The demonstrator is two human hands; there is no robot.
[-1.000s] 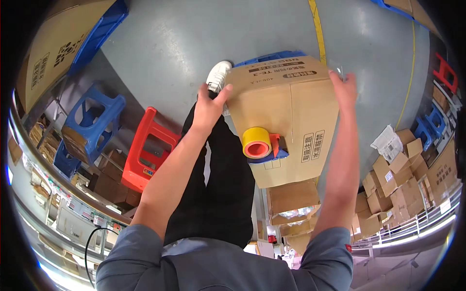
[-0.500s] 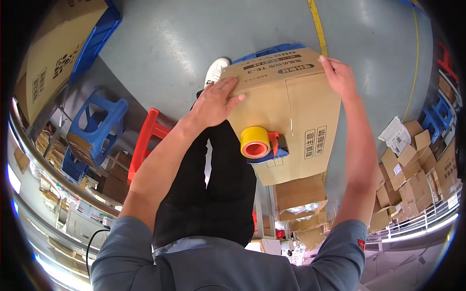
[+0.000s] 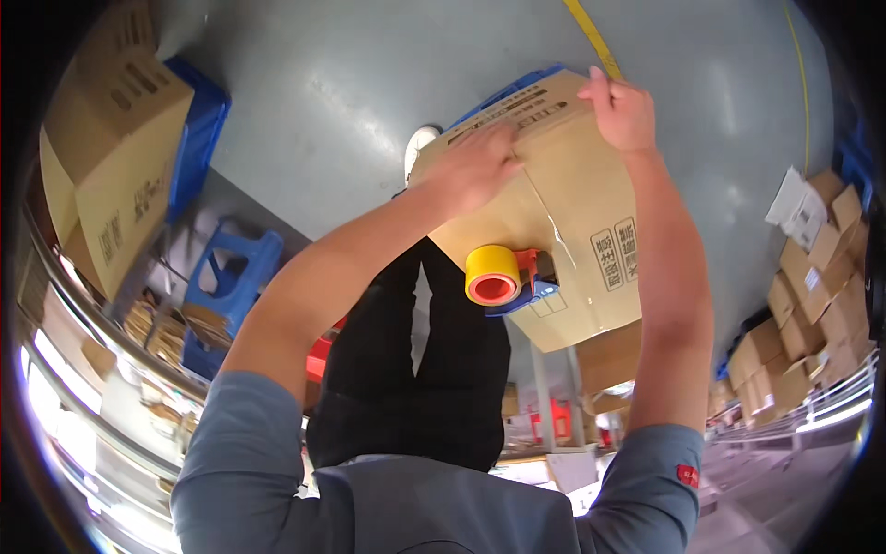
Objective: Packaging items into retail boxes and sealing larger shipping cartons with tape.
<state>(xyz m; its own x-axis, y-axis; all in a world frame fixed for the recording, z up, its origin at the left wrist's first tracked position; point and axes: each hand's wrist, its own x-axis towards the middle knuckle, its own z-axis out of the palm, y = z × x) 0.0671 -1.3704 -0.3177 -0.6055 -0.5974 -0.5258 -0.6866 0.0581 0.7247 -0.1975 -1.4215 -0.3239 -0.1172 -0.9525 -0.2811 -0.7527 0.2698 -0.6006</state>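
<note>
A closed cardboard box (image 3: 563, 222) with dark print is tilted in front of me. A tape dispenser (image 3: 533, 294), blue and red, rests on its near left part and carries a roll of yellow tape (image 3: 492, 275). My left hand (image 3: 475, 168), smeared by motion, lies flat across the box near its far edge, fingers stretched out. At the far right corner, my right hand (image 3: 623, 113) is closed, fingers curled and pressed together. Whatever may be between those fingers is hidden. A thin gap or seam runs along the box between the two flaps.
Beneath the box shows a blue plastic support (image 3: 503, 97). Another carton (image 3: 129, 175) stands on a blue base at the left, beside a blue stool (image 3: 231, 272). Opened cartons (image 3: 794, 305) are heaped at the right. A yellow line (image 3: 592, 37) crosses the grey floor.
My left hand has slid rightward over the box from its left corner. My right hand has curled closed at the far right corner. The view has shifted, and the box appears turned slightly.
</note>
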